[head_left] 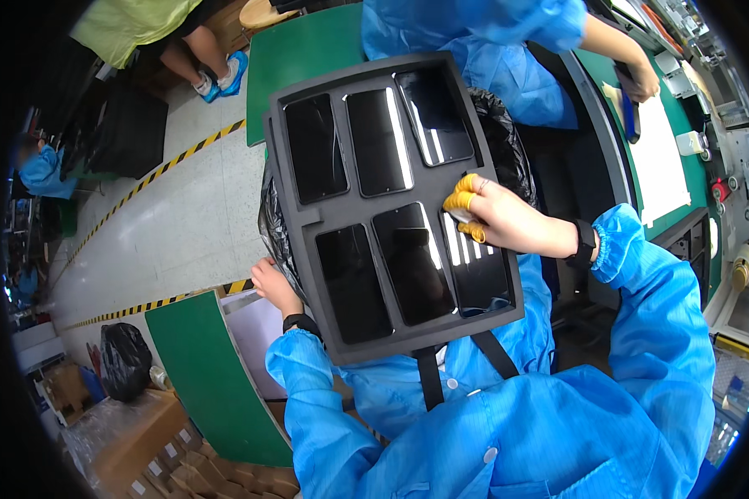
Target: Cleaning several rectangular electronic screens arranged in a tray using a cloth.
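Tray (295,179) gripped at its left edge by left hand (273,284); right hand (495,218) pinches something small near its right edge, probably wiping glass (478,270); next needs gentle pressure.

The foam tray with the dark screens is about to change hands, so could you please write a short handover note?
Left hand: grips the left edge of the dark foam tray from beneath, tilting it up.
Right hand: yellow finger cots on the fingertips, pressed on the lower right glass panel.
All six pockets hold a glossy dark panel.
A black bag hangs behind the tray.
Done: tray is full. Left: cannot tell; the hand is at the sixth panel.
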### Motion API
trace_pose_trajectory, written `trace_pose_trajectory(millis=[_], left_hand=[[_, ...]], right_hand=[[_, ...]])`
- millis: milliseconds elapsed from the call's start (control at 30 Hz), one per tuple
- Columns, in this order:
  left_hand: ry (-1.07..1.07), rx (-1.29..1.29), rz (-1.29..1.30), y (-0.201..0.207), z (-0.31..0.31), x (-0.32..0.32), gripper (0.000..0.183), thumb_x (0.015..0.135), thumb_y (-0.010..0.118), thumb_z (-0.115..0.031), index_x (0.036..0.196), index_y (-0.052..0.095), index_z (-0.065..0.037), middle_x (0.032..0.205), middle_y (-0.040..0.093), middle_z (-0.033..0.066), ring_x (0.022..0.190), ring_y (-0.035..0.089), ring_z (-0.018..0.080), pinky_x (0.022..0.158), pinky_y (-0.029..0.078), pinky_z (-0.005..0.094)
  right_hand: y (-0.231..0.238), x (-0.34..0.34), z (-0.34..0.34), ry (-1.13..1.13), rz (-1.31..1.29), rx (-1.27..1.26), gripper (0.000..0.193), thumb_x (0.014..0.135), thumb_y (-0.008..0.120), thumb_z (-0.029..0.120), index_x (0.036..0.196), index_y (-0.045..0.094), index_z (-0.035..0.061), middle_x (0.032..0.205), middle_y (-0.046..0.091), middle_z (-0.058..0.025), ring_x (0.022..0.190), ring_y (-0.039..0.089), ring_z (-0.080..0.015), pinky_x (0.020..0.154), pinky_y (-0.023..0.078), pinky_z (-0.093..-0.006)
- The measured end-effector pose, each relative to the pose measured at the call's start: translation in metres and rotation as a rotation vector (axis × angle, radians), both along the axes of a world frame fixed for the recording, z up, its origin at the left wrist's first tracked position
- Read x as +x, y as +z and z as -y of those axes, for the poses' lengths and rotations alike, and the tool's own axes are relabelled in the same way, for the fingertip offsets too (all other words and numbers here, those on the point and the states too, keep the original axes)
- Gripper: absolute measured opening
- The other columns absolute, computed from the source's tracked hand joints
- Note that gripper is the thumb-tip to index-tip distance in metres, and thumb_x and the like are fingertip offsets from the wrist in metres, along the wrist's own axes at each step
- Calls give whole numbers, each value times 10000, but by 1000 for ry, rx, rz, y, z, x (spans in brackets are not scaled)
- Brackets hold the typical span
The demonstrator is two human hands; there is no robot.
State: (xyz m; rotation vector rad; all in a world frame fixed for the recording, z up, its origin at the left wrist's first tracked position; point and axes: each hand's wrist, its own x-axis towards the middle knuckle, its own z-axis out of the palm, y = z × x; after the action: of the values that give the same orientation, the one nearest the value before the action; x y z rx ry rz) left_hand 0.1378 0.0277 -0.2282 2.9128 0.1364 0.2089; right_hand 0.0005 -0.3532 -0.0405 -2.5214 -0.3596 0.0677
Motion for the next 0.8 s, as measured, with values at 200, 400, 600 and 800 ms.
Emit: trace_pose_trajectory(millis=[200,400,600,800], left_hand=[[5,-14,10,1,-1,-1,143,890,406,-144,951,535,-125,1008,494,68,1002,471,276,878,347,437],[9,-13,9,-2,-1,1,142,888,404,-143,936,537,-129,995,495,68,999,472,281,866,352,440],[7,4,-1,-2,-4,2,144,887,403,-145,932,539,-130,993,499,66,999,479,276,868,356,436],[-2,7,47,-8,-7,3,139,887,410,-145,928,542,-129,990,505,65,994,486,273,873,361,426]], right_hand=[[10,0,4,-74,25,-65,196,707,671,24,888,622,-30,861,567,-172,825,574,-325,739,496,-396],[10,-41,-16,495,1,48,104,732,610,70,830,622,39,863,570,-125,852,600,-258,713,538,-348],[-6,-3,13,-32,-328,353,139,824,562,101,921,585,5,933,559,-128,821,594,-260,683,542,-346],[12,-60,-24,647,-25,69,124,754,605,64,859,610,-1,867,569,-115,823,602,-245,693,544,-338]])
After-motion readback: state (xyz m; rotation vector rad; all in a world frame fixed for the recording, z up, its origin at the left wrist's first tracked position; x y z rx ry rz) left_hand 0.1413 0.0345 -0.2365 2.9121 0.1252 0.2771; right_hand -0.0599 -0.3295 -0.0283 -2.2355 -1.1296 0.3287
